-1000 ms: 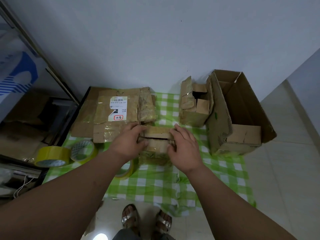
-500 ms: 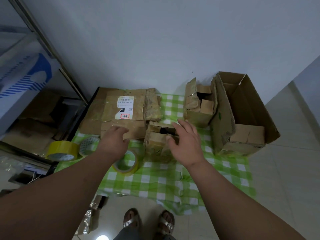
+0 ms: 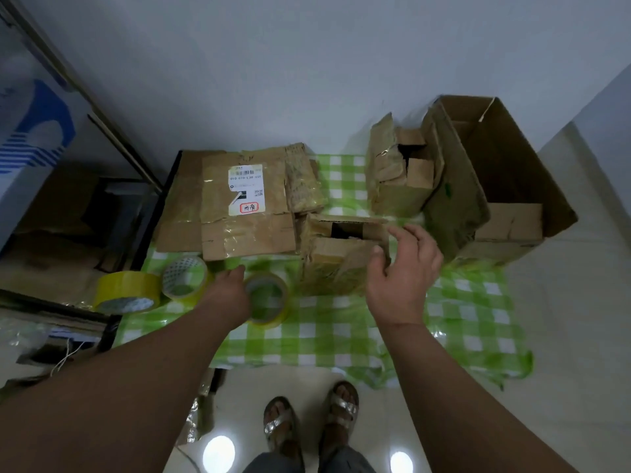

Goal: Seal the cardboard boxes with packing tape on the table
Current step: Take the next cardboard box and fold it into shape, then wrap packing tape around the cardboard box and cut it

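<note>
head view: small box (image 3: 341, 254) sits mid-surface (image 3: 327, 339) on the green check cloth, top flaps ajar with a dark gap showing. left hand (image 3: 227, 295) is left of the small box, palm down on the near tape roll (image 3: 268, 298), touching its left rim; fingertips are hidden under the hand, so can't tell whether the grip has closed on it. right hand (image 3: 403, 271) hovers at the small box's right edge, fingers spread and loosely curled, grip apart, holding nothing. two more tape rolls (image 3: 153, 288) lie further left of the small box. flattened labelled cardboard (image 3: 239, 206) behind-left; torn box (image 3: 397, 175) and large open box (image 3: 491, 179) behind-right. motion blur around the left hand.
</note>
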A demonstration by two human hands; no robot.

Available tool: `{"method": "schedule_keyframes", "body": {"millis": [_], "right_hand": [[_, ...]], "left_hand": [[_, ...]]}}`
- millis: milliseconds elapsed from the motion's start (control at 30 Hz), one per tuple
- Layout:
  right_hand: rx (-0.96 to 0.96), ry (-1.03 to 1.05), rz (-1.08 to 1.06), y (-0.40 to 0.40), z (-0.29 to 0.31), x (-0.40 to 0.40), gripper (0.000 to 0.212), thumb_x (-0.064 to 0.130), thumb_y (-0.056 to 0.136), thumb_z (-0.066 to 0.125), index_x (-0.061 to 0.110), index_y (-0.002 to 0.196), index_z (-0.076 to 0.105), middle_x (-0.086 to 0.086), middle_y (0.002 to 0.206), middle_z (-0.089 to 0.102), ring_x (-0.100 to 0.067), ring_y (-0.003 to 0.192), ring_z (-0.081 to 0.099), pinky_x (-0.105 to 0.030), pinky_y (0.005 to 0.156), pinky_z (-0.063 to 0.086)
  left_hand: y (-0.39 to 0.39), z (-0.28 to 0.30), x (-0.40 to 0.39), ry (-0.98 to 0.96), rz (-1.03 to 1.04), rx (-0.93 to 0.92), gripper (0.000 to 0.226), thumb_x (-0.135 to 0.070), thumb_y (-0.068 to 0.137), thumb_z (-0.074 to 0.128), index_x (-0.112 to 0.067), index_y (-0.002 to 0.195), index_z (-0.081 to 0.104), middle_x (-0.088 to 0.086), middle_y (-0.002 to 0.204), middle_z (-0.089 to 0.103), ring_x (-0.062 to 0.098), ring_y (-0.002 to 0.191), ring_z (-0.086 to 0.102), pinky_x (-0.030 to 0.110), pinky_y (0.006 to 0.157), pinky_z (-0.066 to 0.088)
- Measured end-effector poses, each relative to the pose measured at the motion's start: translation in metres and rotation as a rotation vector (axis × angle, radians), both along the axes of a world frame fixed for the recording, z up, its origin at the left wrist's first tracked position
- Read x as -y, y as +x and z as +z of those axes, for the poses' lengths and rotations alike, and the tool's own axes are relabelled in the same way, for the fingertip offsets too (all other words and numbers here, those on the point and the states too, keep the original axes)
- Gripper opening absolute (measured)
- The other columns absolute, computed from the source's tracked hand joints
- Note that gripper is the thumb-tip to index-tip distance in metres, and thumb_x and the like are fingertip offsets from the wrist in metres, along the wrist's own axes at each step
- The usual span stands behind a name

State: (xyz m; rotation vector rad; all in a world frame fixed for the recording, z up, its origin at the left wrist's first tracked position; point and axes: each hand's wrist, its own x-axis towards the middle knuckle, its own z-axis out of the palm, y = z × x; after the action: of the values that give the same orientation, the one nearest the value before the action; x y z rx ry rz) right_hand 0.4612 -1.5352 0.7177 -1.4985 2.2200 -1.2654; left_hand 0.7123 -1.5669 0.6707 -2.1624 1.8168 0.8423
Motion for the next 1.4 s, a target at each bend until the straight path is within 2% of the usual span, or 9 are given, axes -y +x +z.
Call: {"method": "schedule_keyframes", "body": {"millis": [200,333,567,700,800,900,1000,1133,1400], "right_hand": [[0.093,0.027,-0.266,0.0,-0.026,-0.027,0.039,0.021,0.079,0.057,0.004,0.114,0.063,-0.02,0.114,0.057,-0.042,0.111,0.049,-0.028,0.089,0.022],[0.05,0.2,-0.257,0.01,-0.042,-0.054,0.029,0.017,0.081,0.058,0.007,0.107,0.065,-0.017,0.108,0.06,-0.041,0.104,0.053,-0.044,0.087,0.035],[-0.321,0.361,0.479,0.06,-0.057,-0.075,0.03,0.025,0.07,0.047,0.017,0.09,0.068,-0.003,0.091,0.06,-0.03,0.08,0.059,-0.037,0.066,0.047],[-0.438,0.445,0.78,0.082,-0.059,-0.064,0.044,0.025,0.064,0.061,0.018,0.108,0.066,-0.001,0.111,0.062,-0.029,0.105,0.058,-0.042,0.087,0.049],[-0.496,0.501,0.921,0.092,-0.06,-0.058,0.051,0.028,0.074,0.067,0.017,0.124,0.06,-0.004,0.135,0.055,-0.028,0.132,0.043,-0.052,0.111,0.028],[-0.483,0.511,0.953,0.097,-0.054,-0.057,0.03,0.028,0.09,0.058,0.019,0.119,0.062,-0.002,0.133,0.055,-0.025,0.138,0.034,-0.055,0.116,0.004],[-0.409,0.53,0.97,0.097,-0.038,-0.054,0.021,0.03,0.097,0.048,0.021,0.111,0.061,0.001,0.124,0.058,-0.022,0.132,0.037,-0.051,0.116,0.001],[-0.144,0.609,0.933,0.09,-0.015,-0.046,0.01,0.032,0.098,0.049,0.027,0.099,0.057,0.003,0.104,0.059,-0.022,0.12,0.047,-0.046,0.115,0.013],[0.142,0.604,0.936,0.069,0.018,-0.04,0.006,0.035,0.094,0.058,0.034,0.09,0.054,0.007,0.093,0.058,-0.019,0.096,0.055,-0.042,0.103,0.04]], "left_hand": [[0.002,-0.011,0.004,0.016,-0.058,-0.065,0.06,-0.009,0.086,0.058,-0.016,0.144,0.042,0.017,0.129,0.057,0.033,0.11,0.059,0.035,0.084,0.053],[0.002,-0.014,0.004,0.016,-0.029,-0.043,0.06,-0.003,0.084,0.061,-0.008,0.14,0.04,0.019,0.122,0.06,0.034,0.108,0.06,0.035,0.08,0.052],[0.008,-0.009,-0.004,0.081,0.03,-0.015,0.031,-0.012,0.087,0.062,-0.005,0.116,0.054,0.017,0.113,0.062,0.032,0.098,0.065,0.034,0.075,0.056],[0.01,-0.003,-0.015,0.041,0.128,0.013,0.029,-0.025,0.085,0.063,-0.004,0.103,0.063,0.016,0.102,0.07,0.03,0.093,0.068,0.032,0.074,0.055],[0.01,0.007,-0.022,0.041,0.204,-0.031,0.033,-0.032,0.083,0.063,-0.001,0.095,0.066,0.017,0.093,0.071,0.031,0.088,0.069,0.033,0.073,0.056],[0.013,0.02,-0.03,0.05,0.308,-0.143,0.027,-0.028,0.08,0.067,-0.001,0.087,0.066,0.018,0.084,0.071,0.032,0.08,0.071,0.044,0.075,0.061],[0.016,0.039,-0.036,0.011,0.41,-0.272,0.018,-0.016,0.084,0.068,-0.002,0.093,0.064,0.019,0.088,0.069,0.031,0.08,0.071,0.043,0.074,0.061],[0.017,0.071,-0.043,-0.018,0.505,-0.548,0.005,-0.01,0.093,0.06,-0.007,0.095,0.064,0.011,0.093,0.069,0.019,0.075,0.066,0.031,0.066,0.049],[0.002,0.113,-0.052,-0.045,0.414,-0.576,0.018,0.007,0.081,0.068,-0.011,0.084,0.065,0.007,0.085,0.065,0.019,0.079,0.058,0.027,0.066,0.047]]}}
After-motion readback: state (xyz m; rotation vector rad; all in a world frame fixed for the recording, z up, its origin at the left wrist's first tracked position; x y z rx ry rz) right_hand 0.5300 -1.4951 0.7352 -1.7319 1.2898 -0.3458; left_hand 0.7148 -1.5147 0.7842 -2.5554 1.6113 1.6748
